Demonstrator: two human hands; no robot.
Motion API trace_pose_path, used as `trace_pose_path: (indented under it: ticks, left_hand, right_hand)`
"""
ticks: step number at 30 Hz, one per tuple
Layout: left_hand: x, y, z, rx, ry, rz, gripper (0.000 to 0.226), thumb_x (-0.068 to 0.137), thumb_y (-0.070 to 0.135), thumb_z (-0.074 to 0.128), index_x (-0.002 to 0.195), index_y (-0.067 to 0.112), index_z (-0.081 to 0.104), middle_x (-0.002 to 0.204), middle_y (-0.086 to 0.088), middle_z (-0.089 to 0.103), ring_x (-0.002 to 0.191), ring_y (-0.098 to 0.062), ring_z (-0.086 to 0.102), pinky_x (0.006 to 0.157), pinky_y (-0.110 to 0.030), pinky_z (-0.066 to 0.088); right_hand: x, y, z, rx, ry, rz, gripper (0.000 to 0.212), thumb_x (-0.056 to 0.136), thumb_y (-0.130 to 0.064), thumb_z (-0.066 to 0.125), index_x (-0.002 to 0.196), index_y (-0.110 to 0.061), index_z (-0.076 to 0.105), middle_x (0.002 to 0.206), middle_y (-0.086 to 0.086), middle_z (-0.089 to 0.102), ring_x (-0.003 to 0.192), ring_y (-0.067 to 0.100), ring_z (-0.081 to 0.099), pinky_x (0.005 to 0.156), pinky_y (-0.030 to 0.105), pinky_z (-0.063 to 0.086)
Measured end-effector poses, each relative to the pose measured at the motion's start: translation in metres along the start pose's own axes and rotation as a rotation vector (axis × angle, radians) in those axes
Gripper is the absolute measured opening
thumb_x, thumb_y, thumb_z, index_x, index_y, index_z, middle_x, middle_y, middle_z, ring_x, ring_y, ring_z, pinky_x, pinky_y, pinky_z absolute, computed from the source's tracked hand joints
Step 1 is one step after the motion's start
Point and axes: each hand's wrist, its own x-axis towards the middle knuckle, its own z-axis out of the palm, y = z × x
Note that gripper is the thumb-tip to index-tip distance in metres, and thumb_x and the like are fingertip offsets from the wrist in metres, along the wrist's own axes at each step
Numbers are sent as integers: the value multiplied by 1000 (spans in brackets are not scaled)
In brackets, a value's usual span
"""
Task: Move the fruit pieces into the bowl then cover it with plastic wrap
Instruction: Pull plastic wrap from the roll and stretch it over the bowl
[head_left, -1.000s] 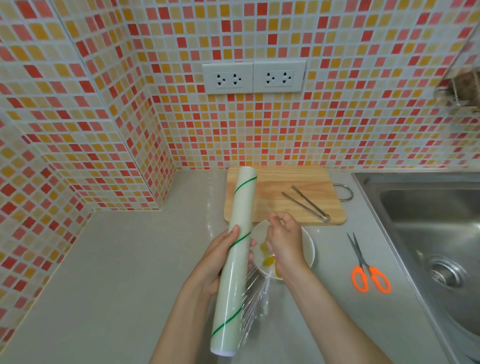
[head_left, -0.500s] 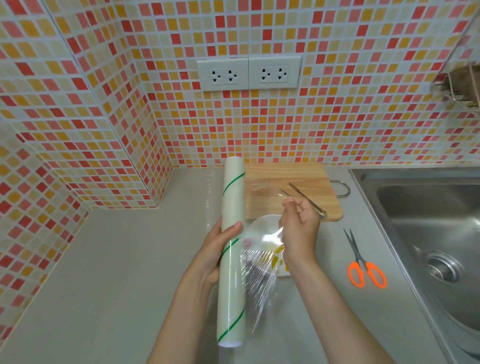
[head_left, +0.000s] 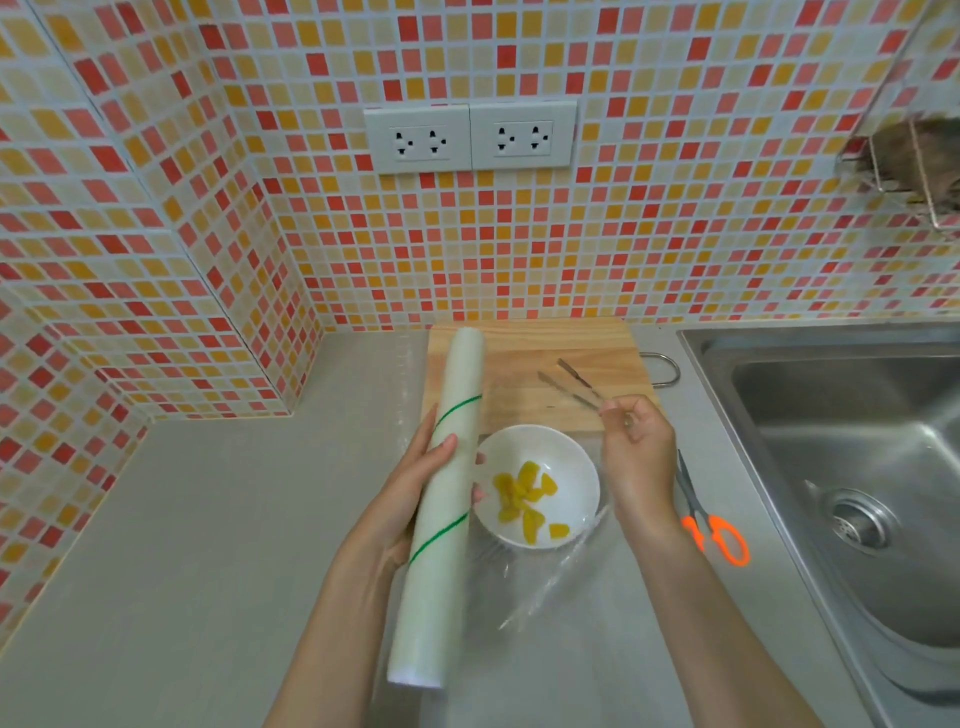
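Mosaic-tiled corner, grey counter (head_left: 182, 545). Left hand (head_left: 415, 493) wrapped around roll (head_left: 441, 499), thumb on top, forearm rising from lower frame, roll slanting away toward board (head_left: 530, 353). Fruit (head_left: 524, 499) already in bowl (head_left: 537, 486), just right of roll; film (head_left: 545, 587) drawn above bowl, loose and wrinkled at near edge. Right hand (head_left: 636, 452) raised beside bowl, fingertips pinched on film's far corner, wrist bent. For a clean cover: hold roll steady, pull flat and taut past rim, avoid bunching before cutting. Scissors (head_left: 714, 525) near sink (head_left: 857, 467).
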Motion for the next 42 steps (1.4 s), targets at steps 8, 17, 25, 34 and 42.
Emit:
trace_pose_path:
  ticks: [8, 17, 25, 34, 42]
  left_hand:
    - [12, -2, -5, 147, 24, 143, 72, 77, 25, 69, 122, 68, 34, 112, 24, 66, 95, -26, 71, 64, -34, 57]
    - [34, -25, -20, 933, 340, 408, 54, 97, 26, 43, 147, 34, 23, 131, -9, 50, 130, -18, 42, 110, -27, 30]
    - [42, -54, -28, 1086, 452, 235, 51, 96, 42, 35, 142, 53, 16, 105, -6, 44, 79, -8, 48, 80, -25, 38]
    - [41, -56, -6, 1295, 563, 182, 50, 95, 44, 29, 142, 53, 14, 104, 1, 29, 66, -28, 46, 65, -33, 40]
    - [41, -56, -5, 1335, 567, 157, 49, 95, 44, 27, 142, 51, 15, 104, 0, 27, 67, -29, 44, 66, -35, 39]
  right_hand:
    - [22, 19, -12, -130, 27, -15, 16, 90, -16, 51, 75, -15, 54, 48, -7, 36, 44, 11, 34, 48, 28, 28]
    - [31, 50, -10, -319, 13, 35, 16, 91, -12, 50, 88, -3, 62, 73, 9, 58, 69, 26, 51, 63, 28, 34]
    - [28, 86, 5, -407, -61, 157, 18, 90, -5, 46, 83, 3, 60, 81, 16, 62, 79, 30, 56, 63, 28, 30]
    - [27, 87, 11, -430, -75, 124, 16, 91, -12, 49, 87, 0, 59, 85, 21, 68, 71, 28, 55, 60, 31, 35]
    - [26, 85, 10, -458, -107, 101, 13, 90, -14, 51, 94, -4, 58, 92, 20, 68, 84, 37, 62, 64, 34, 40]
